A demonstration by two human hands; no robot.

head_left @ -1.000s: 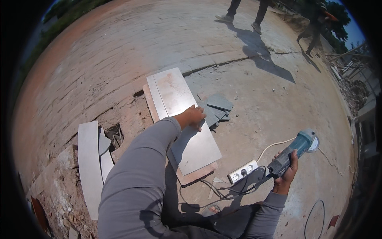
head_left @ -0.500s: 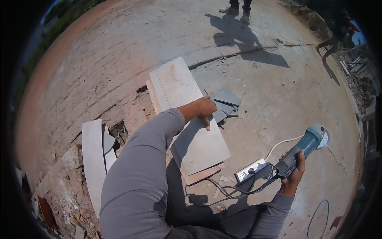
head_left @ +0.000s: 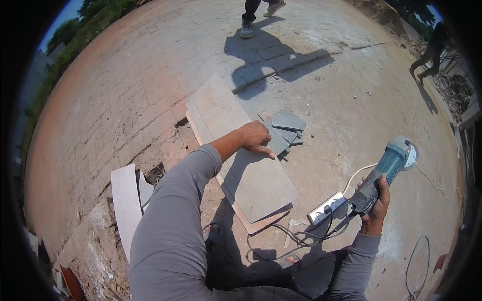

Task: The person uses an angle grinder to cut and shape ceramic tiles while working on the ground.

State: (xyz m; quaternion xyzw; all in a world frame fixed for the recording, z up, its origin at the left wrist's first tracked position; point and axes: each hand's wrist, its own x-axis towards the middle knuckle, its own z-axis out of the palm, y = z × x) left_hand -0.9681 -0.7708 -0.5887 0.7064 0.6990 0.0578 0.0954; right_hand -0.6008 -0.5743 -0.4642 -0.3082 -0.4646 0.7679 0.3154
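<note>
My left hand grips the right edge of a long light grey tile with bent fingers, its thumb stretched along the surface. The tile lies on a pinkish slab, with a scored or cut line near its left side. Beside it is a pile of darker grey tile pieces. In my right hand is a teal and black angle grinder, held up off the ground with its disc end pointing away. A white power strip with dark cables lies below the grinder.
Pale curved offcuts and rubble lie at left. Another person's legs are at the top, casting a shadow; a second person is at upper right near debris. A loose cable loops at lower right.
The nearer person has stepped leftward and the farther one has moved too. My left hand has shifted slightly on the tile; the grinder sits a little higher and farther right in view.
</note>
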